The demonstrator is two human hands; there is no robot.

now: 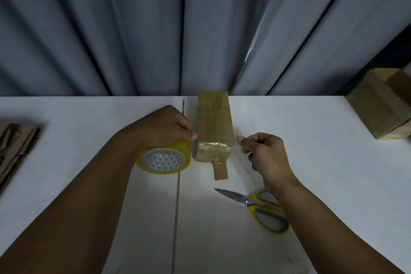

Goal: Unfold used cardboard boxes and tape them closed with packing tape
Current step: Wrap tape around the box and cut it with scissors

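At the middle of a white table (89, 113), 1 small cardboard box (214, 127) is lying lengthwise, running away from the viewer toward the far edge; it is already folded into shape and its top and near end are shining with bands of clear tape, so the sealing is looking nearly finished. 1 short cardboard tab (220, 170) is sticking out flat from under the near end, not yet taped down.

Just left of the box, the left hand (164, 124) is gripping a yellow roll of tape (164, 160) from above, fingers curled round it and the thumb reaching toward the box's side. Just right of the box, the right hand (264, 153) is hovering with fingers curled and thumb pressed to forefinger; whether a tape end is pinched there, I cannot tell.

Yellow-handled scissors (260, 207) are lying closed near the right forearm. More work is waiting: flattened cardboard (13, 140) is sitting at the left edge, while at the far right a stack of boxes (382, 104) is standing, apparently done.

Behind the table, a grey-blue pleated curtain (155, 29) is hanging; the room is looking dim.
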